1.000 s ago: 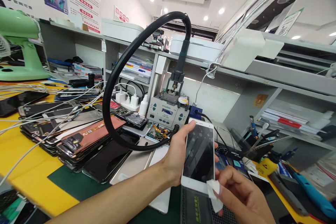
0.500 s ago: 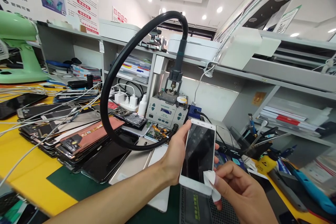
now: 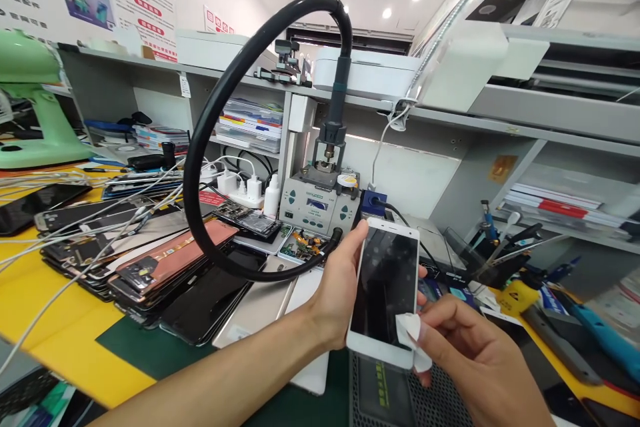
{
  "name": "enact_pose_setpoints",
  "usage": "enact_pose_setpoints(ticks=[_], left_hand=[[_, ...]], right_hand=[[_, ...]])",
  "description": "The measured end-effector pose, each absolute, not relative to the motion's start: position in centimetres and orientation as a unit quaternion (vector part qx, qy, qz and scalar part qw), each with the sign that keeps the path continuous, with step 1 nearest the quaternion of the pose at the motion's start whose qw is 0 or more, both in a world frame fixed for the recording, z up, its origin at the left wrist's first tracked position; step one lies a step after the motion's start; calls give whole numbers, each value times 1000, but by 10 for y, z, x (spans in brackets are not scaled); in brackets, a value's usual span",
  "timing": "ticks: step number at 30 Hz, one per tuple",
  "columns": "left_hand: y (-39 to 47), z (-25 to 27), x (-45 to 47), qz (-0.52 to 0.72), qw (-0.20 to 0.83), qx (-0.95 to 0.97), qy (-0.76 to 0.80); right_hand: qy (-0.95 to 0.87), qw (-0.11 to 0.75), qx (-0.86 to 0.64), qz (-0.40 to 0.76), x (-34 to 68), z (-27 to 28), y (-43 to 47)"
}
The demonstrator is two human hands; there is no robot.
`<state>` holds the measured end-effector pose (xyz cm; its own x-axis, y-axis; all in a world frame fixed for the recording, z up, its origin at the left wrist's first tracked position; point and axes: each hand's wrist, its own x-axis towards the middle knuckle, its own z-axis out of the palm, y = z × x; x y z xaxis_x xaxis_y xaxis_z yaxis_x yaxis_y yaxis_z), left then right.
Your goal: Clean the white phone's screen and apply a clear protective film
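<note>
A white-framed smartphone [image 3: 385, 280] with a dark, smudged screen is held upright, tilted slightly, in my left hand [image 3: 340, 287]. The thumb lies along its left edge and fingertips show past the right edge. My right hand [image 3: 465, 347] pinches a small white wipe [image 3: 410, 328], its fingers closed. The wipe touches the lower right corner of the screen. Beneath the phone is a black perforated device [image 3: 370, 400] with yellow-green lettering. What the phone's back looks like is hidden.
A hot-air rework station [image 3: 320, 203] stands behind, its thick black hose [image 3: 193, 167] arching left. Stacked phone parts [image 3: 165, 260] and white cables [image 3: 55, 240] cover the left side. Tools and a yellow bottle [image 3: 517, 297] lie at right, beside a dark phone [image 3: 530, 360].
The view has shifted a little, so the phone and both hands appear slightly further right. The wipe stays at the screen's lower right corner, and both hands keep their hold.
</note>
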<state>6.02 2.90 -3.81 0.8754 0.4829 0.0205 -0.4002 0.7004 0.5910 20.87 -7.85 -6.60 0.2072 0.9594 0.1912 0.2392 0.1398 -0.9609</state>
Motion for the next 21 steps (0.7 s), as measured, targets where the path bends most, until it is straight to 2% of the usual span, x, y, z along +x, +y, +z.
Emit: enact_pose_setpoints(ticks=[6,21], left_hand=[[30,-44,62,242,922,298,57],[27,-40,61,234,928,282,63]], right_hand=[[-487,560,-584,329,199,-60,-80],[-502,561,-564,340,202,-60,-81]])
